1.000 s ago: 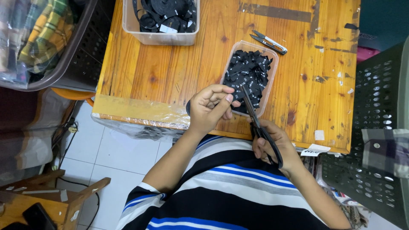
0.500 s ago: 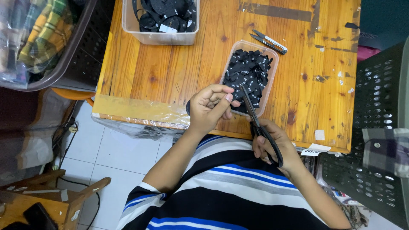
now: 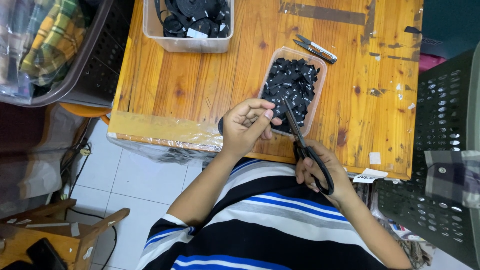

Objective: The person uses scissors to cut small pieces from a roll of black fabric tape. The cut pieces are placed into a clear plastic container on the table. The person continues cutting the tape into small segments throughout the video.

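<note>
My right hand (image 3: pixel 325 172) grips black-handled scissors (image 3: pixel 300 137), blades pointing up over a clear plastic tray (image 3: pixel 320 95) filled with several small black fabric labels (image 3: pixel 292 85). My left hand (image 3: pixel 245 125) is curled around a black label strip, pinching its end beside the scissor blades at the tray's near left edge. Both hands hover over the front edge of the wooden table (image 3: pixel 200 80).
A clear tub (image 3: pixel 187 42) of black ribbon rolls stands at the table's back left. Small thread snips (image 3: pixel 315 48) lie behind the tray. A dark basket (image 3: pixel 85 65) with plaid cloth sits left, a dark green crate (image 3: pixel 440 150) right. Plastic sheet (image 3: pixel 155 130) covers the table's front left edge.
The hands have barely moved; the left hand's fingers have shifted slightly on the strip beside the scissor blades.
</note>
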